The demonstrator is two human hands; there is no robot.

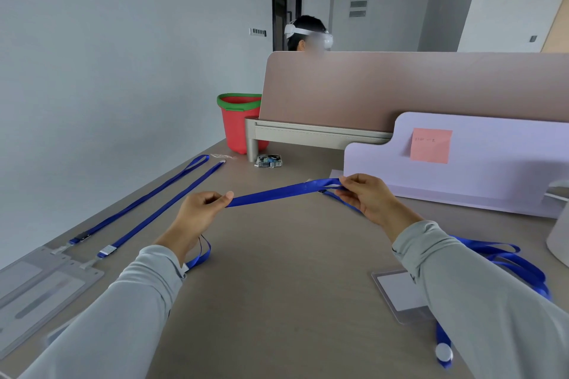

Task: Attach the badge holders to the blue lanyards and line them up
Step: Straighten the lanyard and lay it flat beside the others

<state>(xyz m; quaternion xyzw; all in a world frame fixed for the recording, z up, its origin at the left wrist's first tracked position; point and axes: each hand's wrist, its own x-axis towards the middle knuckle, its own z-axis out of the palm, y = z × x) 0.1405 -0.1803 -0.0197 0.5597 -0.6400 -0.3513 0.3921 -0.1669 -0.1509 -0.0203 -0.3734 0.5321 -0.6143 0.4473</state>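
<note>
Two hands hold one blue lanyard (277, 194) taut above the surface (277, 280). Left hand (200, 212): thumb and curled fingers (212, 195) pinch the strap's near end, and the slack loops down below the wrist. Right hand (369, 198): fingers pinch the far end, where the strap splits. Long axis runs left to right, rising slightly rightward. Finished lanyards (160, 211) lie parallel at far left, their badge holders (40, 289) toward me. A loose badge holder (397, 289) lies partly under my right sleeve
</note>
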